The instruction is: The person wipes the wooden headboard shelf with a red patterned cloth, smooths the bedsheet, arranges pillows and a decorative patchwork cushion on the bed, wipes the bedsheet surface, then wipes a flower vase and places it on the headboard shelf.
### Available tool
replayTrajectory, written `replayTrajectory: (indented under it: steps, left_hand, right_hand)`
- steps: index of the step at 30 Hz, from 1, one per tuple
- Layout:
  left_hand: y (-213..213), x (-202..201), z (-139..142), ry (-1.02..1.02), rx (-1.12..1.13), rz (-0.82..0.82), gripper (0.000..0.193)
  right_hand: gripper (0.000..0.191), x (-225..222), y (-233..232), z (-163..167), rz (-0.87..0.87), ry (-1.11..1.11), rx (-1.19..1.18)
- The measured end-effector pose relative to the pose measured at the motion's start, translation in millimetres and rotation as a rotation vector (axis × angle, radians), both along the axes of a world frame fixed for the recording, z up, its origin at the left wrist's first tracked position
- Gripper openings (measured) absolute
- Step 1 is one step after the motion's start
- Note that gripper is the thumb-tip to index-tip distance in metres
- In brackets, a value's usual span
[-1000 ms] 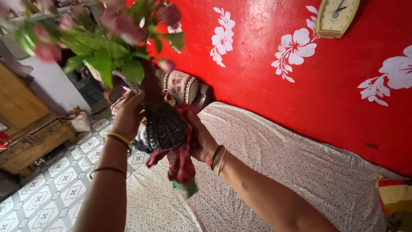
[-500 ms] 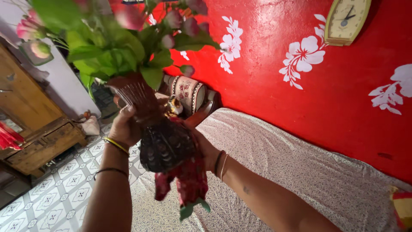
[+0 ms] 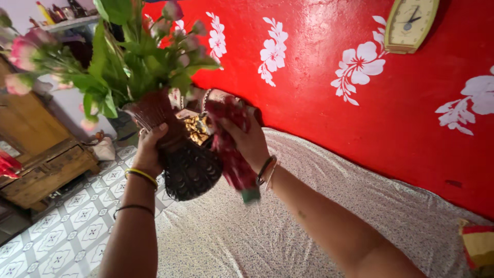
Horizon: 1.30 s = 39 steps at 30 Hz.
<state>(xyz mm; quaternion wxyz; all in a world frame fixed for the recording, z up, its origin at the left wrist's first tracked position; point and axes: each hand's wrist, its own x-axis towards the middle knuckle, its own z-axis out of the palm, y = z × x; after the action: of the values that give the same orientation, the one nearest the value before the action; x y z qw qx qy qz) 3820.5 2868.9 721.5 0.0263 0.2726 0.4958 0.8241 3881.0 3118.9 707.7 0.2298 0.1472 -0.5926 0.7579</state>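
The left hand is wrapped around the narrow neck of a dark vase, fingers curled shut on it; the palm side is hidden against the vase. The right hand is closed on a red patterned cloth and presses it against the vase's round belly, just right of the left hand; how many fingers pinch the cloth cannot be made out, as the cloth covers most of them. One end of the cloth hangs below the right wrist, with a green edge at the tip. One vase, one cloth. The flowers rising above the left hand are blurred and partly cut off at the top and left edges; several pink buds and many green leaves, number unclear. Something gold and brown sits between the two hands behind the vase, too blurred to tell. Left wrist: one yellow bangle and one thin dark band lower down the forearm. Right wrist: at least two bangles. Below both arms, a bed with a speckled white sheet. Behind the right hand, a red wall with white flower decals, five partly in view. One clock, cut off at the top. Far left of the left hand, a wooden cabinet, partly out of view.
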Motion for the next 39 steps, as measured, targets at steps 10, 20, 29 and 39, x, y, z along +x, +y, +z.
replayTrajectory:
  steps: [10, 20, 29, 39]
  left_hand:
    - [18, -82, -49, -0.079, 0.014, 0.126, 0.043]
    - [-7, -58, -44, -0.081, -0.121, 0.431, 0.08]
    - [-14, -43, -47, -0.155, -0.148, 0.43, 0.071]
    - [15, -58, -63, -0.085, 0.422, -0.287, 0.059]
  right_hand:
    - [0.073, 14, -65, 35, -0.412, 0.551, 0.673]
    - [0.058, 24, -46, -24, -0.201, 0.251, 1.15]
    - [0.055, 6, -23, -18, -0.138, 0.231, 0.862]
    - [0.079, 6, -71, 2, -0.312, 0.457, 0.725]
